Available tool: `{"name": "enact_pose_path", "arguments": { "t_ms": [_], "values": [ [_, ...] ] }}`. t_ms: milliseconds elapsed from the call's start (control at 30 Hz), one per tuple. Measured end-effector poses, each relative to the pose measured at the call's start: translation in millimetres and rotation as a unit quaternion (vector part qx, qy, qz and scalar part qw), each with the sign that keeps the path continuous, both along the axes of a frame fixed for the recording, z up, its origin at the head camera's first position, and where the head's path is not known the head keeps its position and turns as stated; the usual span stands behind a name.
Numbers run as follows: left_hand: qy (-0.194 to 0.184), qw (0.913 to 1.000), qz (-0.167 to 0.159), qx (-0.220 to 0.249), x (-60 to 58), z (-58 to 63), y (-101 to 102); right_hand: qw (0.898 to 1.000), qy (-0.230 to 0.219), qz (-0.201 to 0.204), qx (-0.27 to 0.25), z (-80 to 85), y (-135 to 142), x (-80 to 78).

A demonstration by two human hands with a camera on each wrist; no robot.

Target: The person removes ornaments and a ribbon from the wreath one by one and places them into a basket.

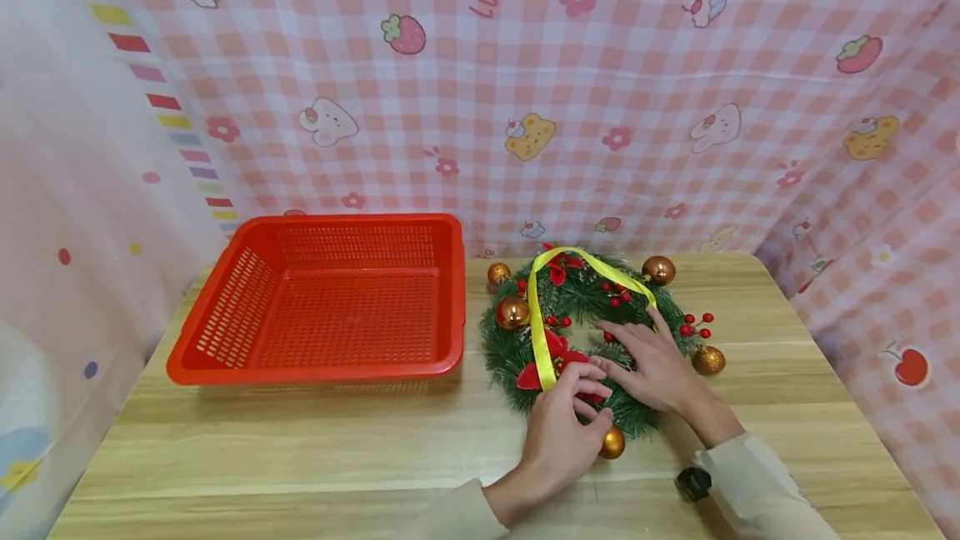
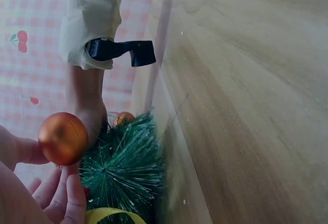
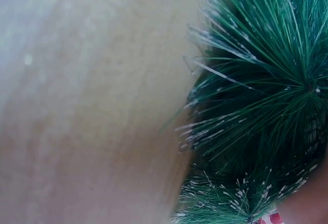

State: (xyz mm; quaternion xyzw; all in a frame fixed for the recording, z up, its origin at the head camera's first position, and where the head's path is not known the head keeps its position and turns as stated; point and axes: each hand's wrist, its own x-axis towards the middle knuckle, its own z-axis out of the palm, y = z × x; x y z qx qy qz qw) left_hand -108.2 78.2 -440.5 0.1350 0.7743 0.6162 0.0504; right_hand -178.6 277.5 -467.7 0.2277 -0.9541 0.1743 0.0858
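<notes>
A green Christmas wreath (image 1: 498,357) lies on the table, trimmed with red flowers, red berries and golden balls. A yellow ribbon (image 1: 537,315) loops over it. At its front edge is my left hand (image 1: 562,427), fingers loosely bent over the red flowers, thumb apart and close to an orange-gold ball (image 1: 612,442). That ball (image 2: 63,138) overlaps the thumb in the left wrist view. My right hand (image 1: 656,365) rests on the right side of the wreath with fingers spread toward its centre. Green needles (image 3: 266,90) fill the right of the right wrist view, where the fingers are hidden.
To the left of the wreath stands a red plastic basket (image 1: 450,361) with perforated walls. The light wooden table (image 1: 300,457) carries both. A pink checked curtain (image 1: 465,82) hangs behind the table. A black strap device (image 1: 694,483) sits at the right sleeve.
</notes>
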Motion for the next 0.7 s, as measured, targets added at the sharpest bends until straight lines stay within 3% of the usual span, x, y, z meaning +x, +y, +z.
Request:
{"name": "enact_pose_path", "arguments": {
  "t_ms": [233, 467, 700],
  "values": [
    [-0.008, 0.9981, -0.007, -0.061, -2.1, 0.1, 4.4, 1.0, 0.002, 0.003, 0.002, -0.1, -0.1, 0.9],
    [0.039, 0.9884, -0.019, -0.146, -2.3, -3.6, 5.3, 1.0, 0.0, -0.001, -0.004, -0.2, -1.7, 0.1],
    [0.077, 0.9753, -0.066, -0.196, -4.7, 0.1, 2.8, 1.0, -0.002, -0.004, -0.008, 1.2, -1.6, 0.4]
  ]
}}
